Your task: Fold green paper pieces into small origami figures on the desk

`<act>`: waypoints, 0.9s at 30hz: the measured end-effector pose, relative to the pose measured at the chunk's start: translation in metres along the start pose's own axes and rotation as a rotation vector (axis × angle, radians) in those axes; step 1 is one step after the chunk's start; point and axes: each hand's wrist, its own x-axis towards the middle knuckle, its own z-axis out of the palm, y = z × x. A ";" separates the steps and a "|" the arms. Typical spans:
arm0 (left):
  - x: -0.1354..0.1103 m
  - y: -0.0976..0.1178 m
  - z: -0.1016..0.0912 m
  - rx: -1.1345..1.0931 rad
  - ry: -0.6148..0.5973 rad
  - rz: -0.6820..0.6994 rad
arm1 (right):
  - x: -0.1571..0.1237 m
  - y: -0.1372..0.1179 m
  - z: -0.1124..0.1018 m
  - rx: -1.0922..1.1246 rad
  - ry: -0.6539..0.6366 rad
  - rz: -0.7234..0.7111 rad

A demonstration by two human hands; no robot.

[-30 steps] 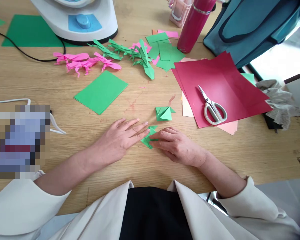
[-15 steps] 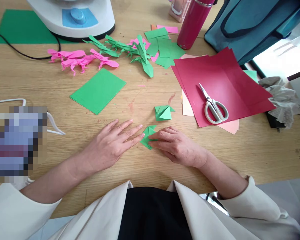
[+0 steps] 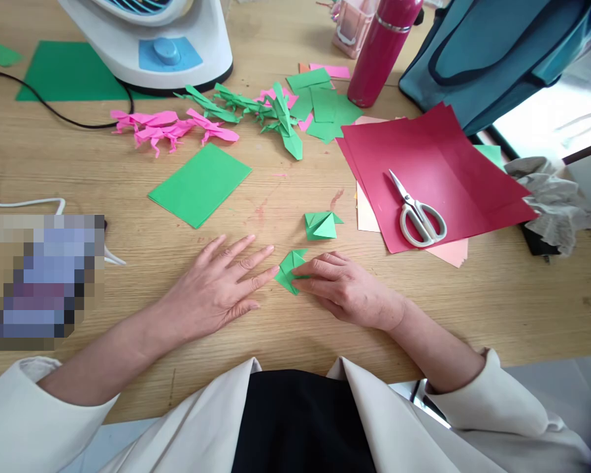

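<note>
A small piece of folded green paper (image 3: 287, 269) lies on the table in front of me, with creases across its top. My right hand (image 3: 349, 289) holds its right side, the fingers bent together and covering that part. My left hand (image 3: 214, 286) rests flat on the table with fingers spread, one fingertip at the paper's left edge. Just beyond sits a second folded green paper piece (image 3: 322, 225) with a raised flap. Farther left is a flat green paper rectangle (image 3: 201, 185).
Pink folded paper figures (image 3: 165, 128) and green ones (image 3: 282, 121) lie beyond, near a white fan (image 3: 197, 62). On the right, white-handled scissors (image 3: 418, 217) rest on red paper (image 3: 453, 164). A magenta bottle (image 3: 381, 56) and teal bag (image 3: 492, 59) stand behind.
My left hand has shifted slightly left and its thumb now shows, spread out. The right hand keeps its hold on the paper. The view has tilted up a little, showing more of the fan.
</note>
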 end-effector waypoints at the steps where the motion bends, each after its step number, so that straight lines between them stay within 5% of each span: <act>1: 0.003 0.002 -0.002 0.005 0.022 -0.002 | 0.000 0.000 0.001 -0.005 0.004 0.000; 5: 0.019 0.012 -0.004 0.011 0.131 -0.003 | -0.001 0.000 0.003 -0.029 0.008 -0.009; 20: 0.016 0.021 0.014 -0.015 -0.054 -0.140 | -0.002 -0.003 0.001 -0.148 -0.025 -0.057; 27: 0.024 0.025 0.011 -0.024 0.051 -0.121 | -0.003 0.001 -0.001 -0.167 0.022 -0.094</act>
